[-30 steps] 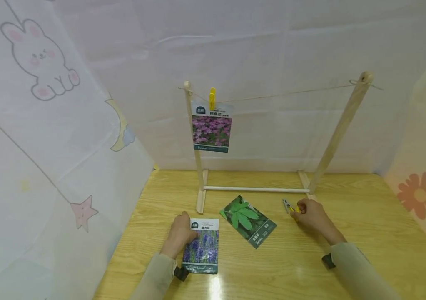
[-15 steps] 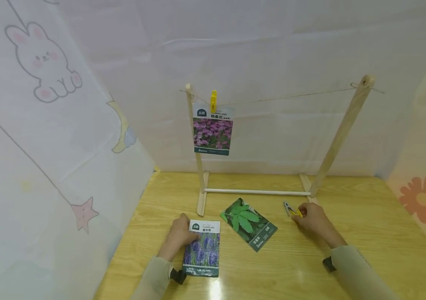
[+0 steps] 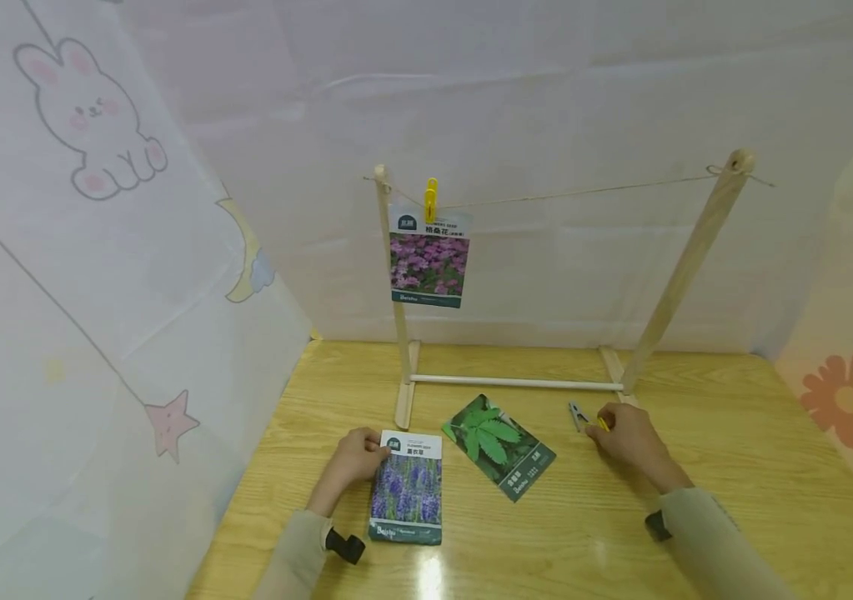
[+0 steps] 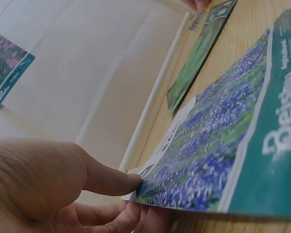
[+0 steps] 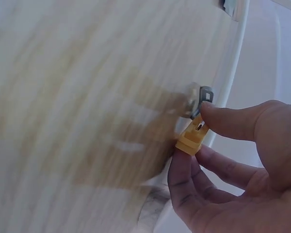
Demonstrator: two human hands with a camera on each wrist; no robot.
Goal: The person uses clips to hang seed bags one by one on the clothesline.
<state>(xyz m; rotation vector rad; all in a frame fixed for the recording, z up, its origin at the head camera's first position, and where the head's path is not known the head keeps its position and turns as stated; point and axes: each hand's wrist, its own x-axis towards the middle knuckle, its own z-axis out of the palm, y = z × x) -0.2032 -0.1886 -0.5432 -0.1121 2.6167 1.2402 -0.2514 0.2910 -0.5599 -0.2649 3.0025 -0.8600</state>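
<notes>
My left hand (image 3: 356,458) pinches a seed packet with purple lavender flowers (image 3: 407,492) by its upper left edge. Thumb on top and fingers beneath the edge show in the left wrist view. On the right, my right hand (image 3: 630,437) holds a yellow clothespin (image 5: 191,138) between thumb and fingers, low over the table. A grey clothespin (image 3: 577,415) is just beyond those fingertips. Between the hands a green-leaf seed packet (image 3: 497,446) lies askew on the table. From the string (image 3: 546,197) hangs a pink-flower seed packet (image 3: 428,265), clipped by another yellow clothespin (image 3: 431,200).
A wooden stand carries the string between its left post (image 3: 401,342) and right post (image 3: 684,267). A white bar (image 3: 516,382) joins its feet low down. Printed cloth walls (image 3: 171,333) enclose the wooden table (image 3: 531,554) at the back and sides.
My left hand has shifted slightly left and up along the lavender packet, its thumb now nearer the top corner. The right hand's yellow clothespin shows less between the fingers, apart from the grey one.
</notes>
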